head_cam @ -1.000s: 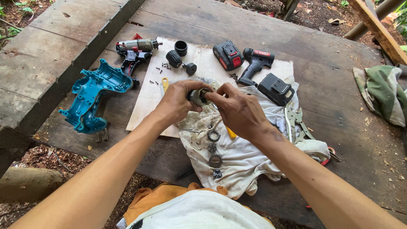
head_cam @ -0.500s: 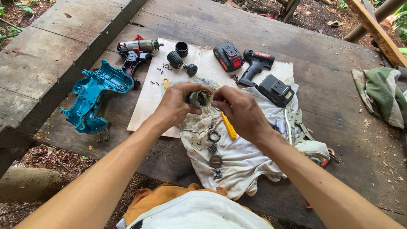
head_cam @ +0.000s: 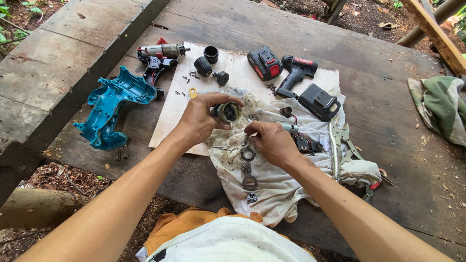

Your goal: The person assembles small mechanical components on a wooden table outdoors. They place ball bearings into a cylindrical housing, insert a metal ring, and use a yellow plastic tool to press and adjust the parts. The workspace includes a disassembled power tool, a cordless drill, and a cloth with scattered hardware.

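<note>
Gearbox housing (head_cam: 227, 112): small, round, grey-black, greasy, open end facing up toward camera, held above stained white cloth (head_cam: 272, 184). Gear rings (head_cam: 248, 168) lie in a row on cloth, flat, just below.

This is a makeshift outdoor repair spot rather than a fitted workshop. The work surface is a platform of weathered grey wooden planks (head_cam: 272, 29), with bare earth, wood chips and dry leaves (head_cam: 53, 179) showing past its edge. Power tools lie taken apart across it: a teal plastic drill housing shell (head_cam: 109, 109), an exposed drill motor with grey metal casing (head_cam: 162, 51), a black and red cordless drill (head_cam: 297, 70), and a black and red battery pack (head_cam: 264, 63). Small screws sit on a pale sheet of cardboard (head_cam: 179, 102), and gears and metal rings lie on a stained white cloth (head_cam: 281, 189).
</note>
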